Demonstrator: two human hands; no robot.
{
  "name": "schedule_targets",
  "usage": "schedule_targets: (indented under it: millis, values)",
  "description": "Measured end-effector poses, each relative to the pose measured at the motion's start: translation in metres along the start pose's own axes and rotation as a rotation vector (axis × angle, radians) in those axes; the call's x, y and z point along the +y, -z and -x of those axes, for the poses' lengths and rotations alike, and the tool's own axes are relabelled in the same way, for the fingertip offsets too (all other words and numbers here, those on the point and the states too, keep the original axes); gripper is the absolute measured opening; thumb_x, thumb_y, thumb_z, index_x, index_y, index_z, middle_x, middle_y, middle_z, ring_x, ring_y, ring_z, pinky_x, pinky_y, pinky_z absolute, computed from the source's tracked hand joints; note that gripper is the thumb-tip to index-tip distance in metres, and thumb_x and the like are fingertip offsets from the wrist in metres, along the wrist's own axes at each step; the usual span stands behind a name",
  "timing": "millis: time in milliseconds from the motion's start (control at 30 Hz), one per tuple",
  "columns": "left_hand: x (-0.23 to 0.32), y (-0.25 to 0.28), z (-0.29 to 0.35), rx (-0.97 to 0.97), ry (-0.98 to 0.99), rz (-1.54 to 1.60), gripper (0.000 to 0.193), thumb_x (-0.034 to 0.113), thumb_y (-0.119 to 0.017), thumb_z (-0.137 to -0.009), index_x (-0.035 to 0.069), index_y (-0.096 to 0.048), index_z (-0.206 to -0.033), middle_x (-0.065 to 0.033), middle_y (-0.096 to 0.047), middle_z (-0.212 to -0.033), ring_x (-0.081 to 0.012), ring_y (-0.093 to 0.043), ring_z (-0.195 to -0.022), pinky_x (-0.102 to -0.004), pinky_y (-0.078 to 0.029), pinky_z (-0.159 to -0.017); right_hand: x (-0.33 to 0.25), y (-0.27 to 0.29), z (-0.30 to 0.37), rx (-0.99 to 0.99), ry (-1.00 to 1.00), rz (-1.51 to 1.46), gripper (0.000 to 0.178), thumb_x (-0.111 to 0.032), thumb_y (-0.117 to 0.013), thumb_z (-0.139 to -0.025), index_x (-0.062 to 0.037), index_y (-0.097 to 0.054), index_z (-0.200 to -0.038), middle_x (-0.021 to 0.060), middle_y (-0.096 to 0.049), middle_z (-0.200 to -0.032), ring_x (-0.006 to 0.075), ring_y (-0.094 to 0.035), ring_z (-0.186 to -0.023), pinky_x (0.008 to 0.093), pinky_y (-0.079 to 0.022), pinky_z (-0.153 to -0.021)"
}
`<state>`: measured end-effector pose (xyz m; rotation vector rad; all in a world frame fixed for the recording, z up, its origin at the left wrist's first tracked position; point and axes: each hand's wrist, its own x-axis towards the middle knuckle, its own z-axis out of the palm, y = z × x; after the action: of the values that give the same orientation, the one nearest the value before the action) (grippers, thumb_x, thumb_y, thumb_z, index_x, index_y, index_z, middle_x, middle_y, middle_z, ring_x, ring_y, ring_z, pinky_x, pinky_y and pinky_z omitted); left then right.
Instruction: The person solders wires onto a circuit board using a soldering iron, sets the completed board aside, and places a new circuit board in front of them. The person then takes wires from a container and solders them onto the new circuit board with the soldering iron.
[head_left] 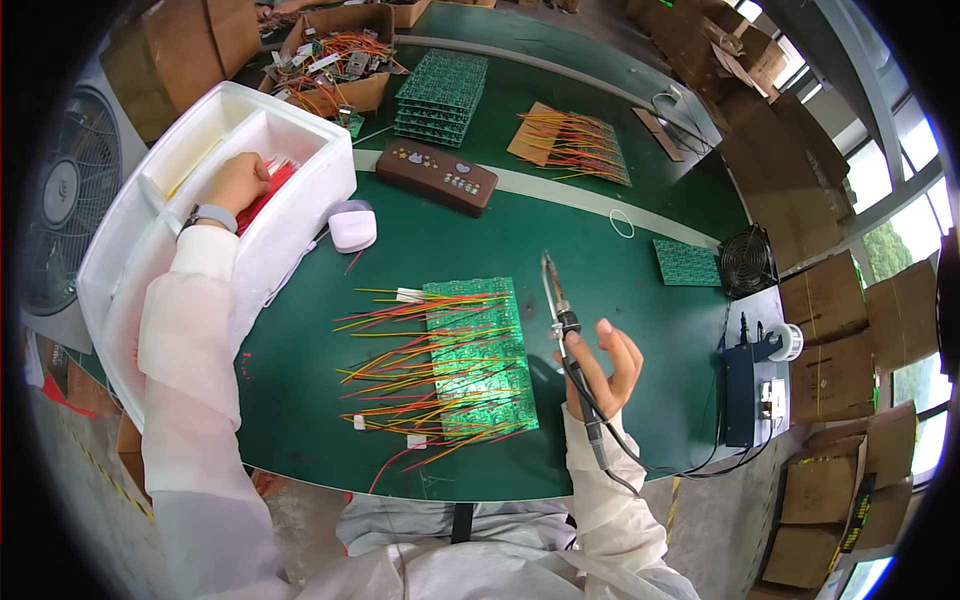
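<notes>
My left hand [235, 180] reaches into a white foam box [310, 195] at the left and rests on a bundle of red wires [268, 190] inside it; its fingers are partly hidden. My right hand [600, 370] holds a soldering iron [558, 300] like a pen, tip pointing away from me, just right of a green circuit board panel [478, 355]. Red, yellow and orange wires [400, 350] fan out leftward from that panel on the green table [420, 240].
A brown oblong device [437, 176] and a small white case [351, 225] lie beyond the panel. Stacked green boards [440, 95], another wired board [572, 143], a cardboard box of parts [335, 65], a small fan [748, 262] and a soldering station [742, 380] stand around. A big fan [60, 200] stands left.
</notes>
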<state>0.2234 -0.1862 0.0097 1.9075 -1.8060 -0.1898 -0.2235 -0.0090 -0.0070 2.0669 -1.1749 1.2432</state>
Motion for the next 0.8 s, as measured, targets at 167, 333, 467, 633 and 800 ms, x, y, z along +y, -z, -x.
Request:
schedule_targets:
  millis: [167, 333, 467, 633, 800]
  values:
    - [-0.002, 0.005, -0.002, -0.078, 0.047, 0.018, 0.011, 0.001, -0.068, -0.059, 0.002, -0.059, -0.063, -0.0127, -0.060, -0.065, -0.0200, -0.058, -0.061, -0.0293, -0.045, -0.058, -0.001, 0.001, -0.001, -0.017, 0.010, 0.001, 0.035, -0.004, -0.073, -0.056, -0.0107, -0.065, -0.089, 0.0076, -0.048, -0.110, 0.0232, -0.050, -0.092, 0.0289, -0.046, -0.073]
    - [0.003, 0.008, -0.001, -0.042, 0.051, 0.081, 0.007, 0.002, -0.065, -0.058, 0.002, -0.058, -0.059, -0.0122, -0.059, -0.060, -0.0192, -0.057, -0.058, -0.0278, -0.045, -0.058, -0.003, -0.002, 0.003, 0.050, -0.087, -0.067, 0.038, -0.004, -0.075, -0.054, -0.0104, -0.065, -0.090, 0.0088, -0.050, -0.100, 0.0211, -0.051, -0.083, 0.0275, -0.045, -0.068]
    - [0.004, 0.013, 0.002, 0.001, 0.046, 0.078, 0.005, 0.005, -0.061, -0.060, 0.001, -0.059, -0.058, -0.0119, -0.059, -0.058, -0.0193, -0.058, -0.057, -0.0276, -0.045, -0.058, -0.001, -0.002, 0.006, 0.047, -0.299, -0.282, 0.036, -0.010, -0.075, -0.059, -0.0065, -0.061, -0.092, 0.0085, -0.052, -0.083, 0.0192, -0.051, -0.070, 0.0272, -0.042, -0.060]
    - [0.000, 0.010, -0.006, 0.009, 0.082, 0.086, 0.008, 0.008, -0.058, -0.067, 0.000, -0.057, -0.066, -0.0066, -0.057, -0.059, -0.0137, -0.054, -0.058, -0.0256, -0.043, -0.055, 0.008, -0.005, 0.015, 0.146, -0.689, -0.500, 0.032, -0.021, -0.063, -0.077, 0.0029, -0.052, -0.095, 0.0088, -0.053, -0.081, 0.0148, -0.051, -0.066, 0.0227, -0.041, -0.059]
    - [0.000, 0.013, -0.006, 0.038, 0.014, 0.044, 0.011, 0.011, -0.057, -0.069, 0.000, -0.057, -0.070, -0.0094, -0.058, -0.065, -0.0166, -0.056, -0.063, -0.0263, -0.044, -0.062, 0.007, -0.002, 0.008, 0.180, -0.912, -0.722, 0.030, -0.017, -0.057, -0.082, 0.0008, -0.045, -0.103, 0.0057, -0.051, -0.078, 0.0096, -0.048, -0.066, 0.0213, -0.041, -0.063]
